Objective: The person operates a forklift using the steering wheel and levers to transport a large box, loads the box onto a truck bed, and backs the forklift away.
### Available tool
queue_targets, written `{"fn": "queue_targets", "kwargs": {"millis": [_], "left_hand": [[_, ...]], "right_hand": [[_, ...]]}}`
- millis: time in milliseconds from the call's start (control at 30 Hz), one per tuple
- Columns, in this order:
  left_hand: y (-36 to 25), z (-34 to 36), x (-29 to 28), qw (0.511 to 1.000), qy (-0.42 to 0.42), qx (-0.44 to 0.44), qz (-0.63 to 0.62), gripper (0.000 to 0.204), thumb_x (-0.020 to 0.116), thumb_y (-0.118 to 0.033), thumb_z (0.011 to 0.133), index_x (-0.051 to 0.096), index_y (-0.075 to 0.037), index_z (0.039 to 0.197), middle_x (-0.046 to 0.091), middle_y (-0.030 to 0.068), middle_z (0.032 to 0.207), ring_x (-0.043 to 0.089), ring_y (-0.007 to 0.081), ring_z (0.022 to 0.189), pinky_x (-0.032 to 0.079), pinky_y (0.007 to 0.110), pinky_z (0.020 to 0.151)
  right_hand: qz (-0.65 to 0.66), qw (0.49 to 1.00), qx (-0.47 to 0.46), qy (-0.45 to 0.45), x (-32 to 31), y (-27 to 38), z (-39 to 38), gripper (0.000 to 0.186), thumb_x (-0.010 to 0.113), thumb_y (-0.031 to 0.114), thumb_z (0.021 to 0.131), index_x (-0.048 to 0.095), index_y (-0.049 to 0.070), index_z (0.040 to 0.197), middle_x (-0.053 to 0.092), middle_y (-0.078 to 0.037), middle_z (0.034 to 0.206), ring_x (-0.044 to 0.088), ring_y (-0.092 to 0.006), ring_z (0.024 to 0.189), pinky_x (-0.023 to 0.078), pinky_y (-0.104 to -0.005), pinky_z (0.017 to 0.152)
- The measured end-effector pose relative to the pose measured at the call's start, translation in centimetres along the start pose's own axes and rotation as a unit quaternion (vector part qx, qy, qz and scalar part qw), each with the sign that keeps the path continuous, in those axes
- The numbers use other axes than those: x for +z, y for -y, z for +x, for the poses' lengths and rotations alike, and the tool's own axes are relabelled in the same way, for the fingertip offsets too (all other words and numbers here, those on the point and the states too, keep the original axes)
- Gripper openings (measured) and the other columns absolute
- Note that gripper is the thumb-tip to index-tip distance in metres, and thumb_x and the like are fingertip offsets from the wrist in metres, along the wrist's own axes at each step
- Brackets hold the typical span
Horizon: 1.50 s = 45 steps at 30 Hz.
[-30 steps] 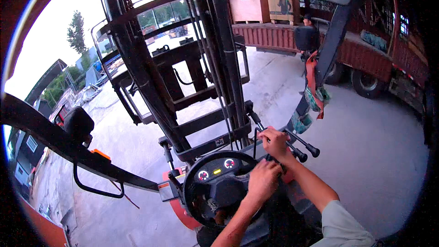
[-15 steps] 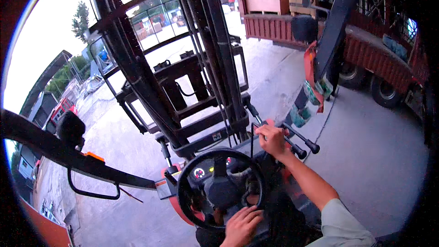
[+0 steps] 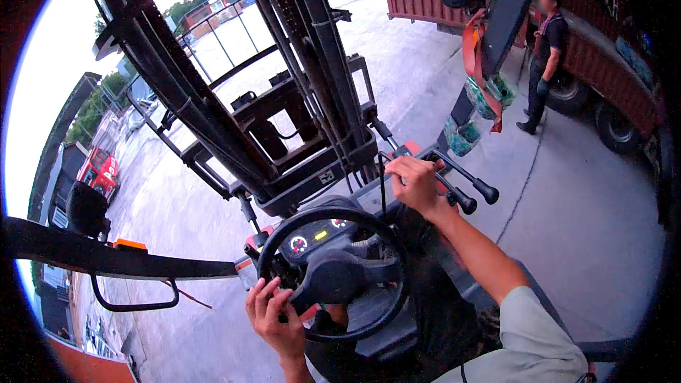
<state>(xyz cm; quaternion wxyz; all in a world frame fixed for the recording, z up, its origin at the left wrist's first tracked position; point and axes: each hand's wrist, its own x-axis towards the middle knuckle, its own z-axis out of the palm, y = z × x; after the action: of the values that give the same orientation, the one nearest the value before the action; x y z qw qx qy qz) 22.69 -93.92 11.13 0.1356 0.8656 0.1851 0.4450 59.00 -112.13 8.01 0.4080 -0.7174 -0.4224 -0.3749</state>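
I sit at the controls of a forklift. My left hand is at the lower left of the black steering wheel, its fingers bent over the rim. My right hand is closed around the top of a control lever beside the wheel; most of that lever is hidden under the fingers. Two more black-knobbed levers stick out just right of it. Behind the wheel a lit dashboard shows round gauges. Ahead rises the dark mast, with the fork carriage low on it.
At the right a person in dark clothes and gloves stands beside a red truck carrying wooden crates. Green-and-clear bundles and an orange strap hang on the right post. Farther left are a red vehicle and a mirror.
My left hand has moved from the wheel's bottom right to its left side, and the wheel has turned. The outside view has shifted; the person by the truck now shows fully. My right hand stays on the lever.
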Motion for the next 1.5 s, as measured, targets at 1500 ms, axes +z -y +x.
{"fn": "queue_targets", "kwargs": {"millis": [1500], "left_hand": [[-2.5, 27.2, -8.8, 0.989, 0.009, 0.097, -0.111, 0.021, 0.069, -0.007, 0.079, 0.083, -0.010, 0.095, 0.079, 0.0153, 0.112, 0.070, 0.0381, 0.116, 0.053, 0.055, 0.108]], "right_hand": [[-0.022, 0.998, 0.060, -0.002, 5.3, 3.6, 23.7, 0.014, 0.071, 0.019, 0.076, 0.071, 0.007, 0.083, 0.069, -0.016, 0.090, 0.068, -0.0376, 0.088, 0.054, -0.0536, 0.077]]}}
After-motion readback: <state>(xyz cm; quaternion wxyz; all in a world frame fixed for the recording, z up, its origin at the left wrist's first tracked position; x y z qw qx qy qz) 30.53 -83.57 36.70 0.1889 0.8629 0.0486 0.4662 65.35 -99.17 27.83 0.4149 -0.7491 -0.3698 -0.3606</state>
